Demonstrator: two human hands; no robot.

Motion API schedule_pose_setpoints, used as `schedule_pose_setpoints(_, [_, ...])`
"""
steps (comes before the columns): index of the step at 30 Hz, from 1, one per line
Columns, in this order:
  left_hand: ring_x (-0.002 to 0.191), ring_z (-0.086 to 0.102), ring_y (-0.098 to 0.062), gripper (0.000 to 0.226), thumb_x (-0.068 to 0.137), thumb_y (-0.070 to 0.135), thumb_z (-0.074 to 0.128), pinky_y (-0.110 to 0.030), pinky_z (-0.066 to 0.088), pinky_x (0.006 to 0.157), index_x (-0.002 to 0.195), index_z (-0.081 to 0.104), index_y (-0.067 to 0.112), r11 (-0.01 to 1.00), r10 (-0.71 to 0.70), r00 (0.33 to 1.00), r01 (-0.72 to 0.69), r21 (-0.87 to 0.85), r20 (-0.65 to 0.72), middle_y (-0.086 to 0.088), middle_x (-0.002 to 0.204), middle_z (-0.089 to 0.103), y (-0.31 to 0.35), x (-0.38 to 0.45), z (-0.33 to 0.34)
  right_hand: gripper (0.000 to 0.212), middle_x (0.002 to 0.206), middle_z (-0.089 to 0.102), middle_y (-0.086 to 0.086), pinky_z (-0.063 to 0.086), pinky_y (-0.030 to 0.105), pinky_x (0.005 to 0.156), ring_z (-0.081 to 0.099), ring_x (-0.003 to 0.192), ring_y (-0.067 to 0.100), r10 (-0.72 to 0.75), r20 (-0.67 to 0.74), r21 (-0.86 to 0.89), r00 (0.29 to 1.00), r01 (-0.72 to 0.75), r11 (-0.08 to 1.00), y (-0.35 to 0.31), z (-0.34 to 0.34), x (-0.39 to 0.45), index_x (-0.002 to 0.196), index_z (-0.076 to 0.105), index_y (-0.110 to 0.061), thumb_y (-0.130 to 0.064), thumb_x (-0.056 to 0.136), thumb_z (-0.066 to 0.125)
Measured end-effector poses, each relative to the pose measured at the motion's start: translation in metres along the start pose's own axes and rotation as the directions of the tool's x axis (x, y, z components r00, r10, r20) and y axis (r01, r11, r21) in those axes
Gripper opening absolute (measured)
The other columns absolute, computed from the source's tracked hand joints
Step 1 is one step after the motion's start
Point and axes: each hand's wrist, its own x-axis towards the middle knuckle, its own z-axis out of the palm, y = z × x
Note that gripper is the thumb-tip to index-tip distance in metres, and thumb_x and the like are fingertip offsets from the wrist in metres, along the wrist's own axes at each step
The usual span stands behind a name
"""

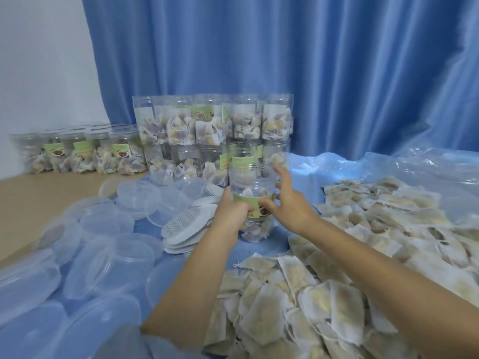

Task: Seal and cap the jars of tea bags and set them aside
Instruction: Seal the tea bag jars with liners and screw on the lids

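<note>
From the head view, the left hand point(234, 212) has its fingers wrapped round an uncapped jar point(252, 200) of tea bags standing at centre on the bench point(26, 193), while the right hand point(287, 203) touches its 3 o'clock side with fingers spread loose, gripping nothing. Filled jars point(212, 133) stack at 12 o'clock and more at 10 o'clock. Sealing looks barely begun: clear lids point(108, 242) at 8 o'clock and seal discs point(186, 226) remain unused.

Small hand-packing workroom, I judge: stacked filled jars point(212, 130) at twelve o'clock, loose lids point(108, 255) at nine, heaped tea bags point(298, 301) at four.
</note>
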Motion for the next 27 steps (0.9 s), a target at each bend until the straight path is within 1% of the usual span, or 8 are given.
schedule_pose_setpoints(3, [0.097,0.056,-0.023,0.061,0.087,-0.003,0.051,-0.033,0.049,0.07,0.143,0.032,0.014,0.995,-0.02,0.999,0.017,-0.098,-0.026,-0.004,0.113,0.055,-0.009,-0.012,-0.007,0.086,0.102,0.055,0.009,0.043,0.029,0.076,0.06,0.096,0.028,0.123,-0.016,0.034,0.992,-0.122,0.992,0.001,-0.001,-0.011,0.148,0.008,-0.02,-0.024,0.086,0.068])
schedule_pose_setpoints(7, [0.073,0.051,-0.014,0.046,0.088,0.001,0.052,-0.023,0.042,0.062,0.132,0.044,0.007,0.99,-0.016,0.998,0.007,-0.14,-0.064,-0.006,0.098,0.058,-0.014,-0.027,-0.017,0.017,0.089,0.065,-0.002,0.036,0.011,0.061,0.06,0.087,0.013,0.126,0.062,-0.239,0.99,-0.108,0.965,-0.004,-0.006,-0.026,0.1,0.068,-0.02,-0.029,0.086,0.066])
schedule_pose_setpoints(9, [0.066,0.049,-0.013,0.039,0.087,0.0,0.053,-0.024,0.04,0.061,0.125,0.049,0.008,0.986,-0.004,0.995,-0.013,-0.166,-0.099,-0.002,0.079,0.053,-0.016,-0.034,-0.02,0.015,0.076,0.065,-0.01,0.037,0.005,0.058,0.057,0.076,0.006,0.13,0.233,-0.286,0.964,-0.06,0.956,-0.012,-0.007,-0.036,0.085,0.074,-0.023,-0.035,0.085,0.066])
schedule_pose_setpoints(12, [0.053,0.058,-0.005,0.022,0.087,0.001,0.054,-0.02,0.046,0.059,0.106,0.056,0.012,0.982,0.013,0.992,-0.036,-0.187,-0.124,0.004,0.072,0.053,-0.018,-0.044,-0.021,0.036,0.099,0.065,-0.008,0.04,0.016,0.076,0.059,0.1,0.011,0.232,0.44,-0.373,0.867,-0.059,0.926,-0.024,0.0,-0.047,0.108,0.071,-0.029,-0.053,0.082,0.062])
schedule_pose_setpoints(15, [0.073,0.061,-0.011,0.032,0.086,0.005,0.056,-0.03,0.049,0.08,0.118,0.055,0.011,0.989,0.052,0.985,-0.074,-0.132,-0.161,0.006,0.078,0.056,-0.021,-0.046,-0.022,0.052,0.128,0.055,-0.003,0.035,0.023,0.089,0.049,0.121,0.017,0.302,0.49,-0.492,0.818,-0.026,0.87,-0.03,0.01,-0.049,0.125,0.058,-0.032,-0.059,0.081,0.06])
schedule_pose_setpoints(17, [0.066,0.062,-0.009,0.032,0.086,0.004,0.056,-0.029,0.049,0.073,0.117,0.055,0.01,0.985,0.066,0.984,-0.09,-0.145,-0.163,0.006,0.076,0.057,-0.023,-0.045,-0.025,0.05,0.134,0.052,-0.002,0.036,0.024,0.091,0.048,0.122,0.018,0.287,0.491,-0.502,0.823,-0.001,0.865,-0.031,0.017,-0.047,0.127,0.057,-0.029,-0.051,0.082,0.064])
schedule_pose_setpoints(22, [0.07,0.057,-0.016,0.034,0.088,-0.001,0.051,-0.026,0.048,0.065,0.121,0.054,0.005,0.969,0.046,0.987,-0.081,-0.234,-0.153,-0.005,0.08,0.059,-0.03,-0.038,-0.039,0.038,0.117,0.064,-0.001,0.039,0.018,0.08,0.057,0.102,0.015,0.159,0.392,-0.41,0.906,0.017,0.912,-0.028,0.027,-0.04,0.122,0.062,-0.028,-0.028,0.084,0.065])
schedule_pose_setpoints(27, [0.078,0.062,-0.016,0.024,0.089,0.004,0.055,-0.024,0.048,0.064,0.112,0.057,0.009,0.956,0.047,0.98,-0.1,-0.275,-0.192,-0.009,0.096,0.064,-0.033,-0.031,-0.049,0.038,0.075,0.06,-0.009,0.043,0.006,0.068,0.06,0.075,0.011,0.009,-0.083,0.069,0.997,-0.003,0.998,-0.038,0.013,-0.026,0.111,0.061,-0.037,-0.012,0.082,0.063])
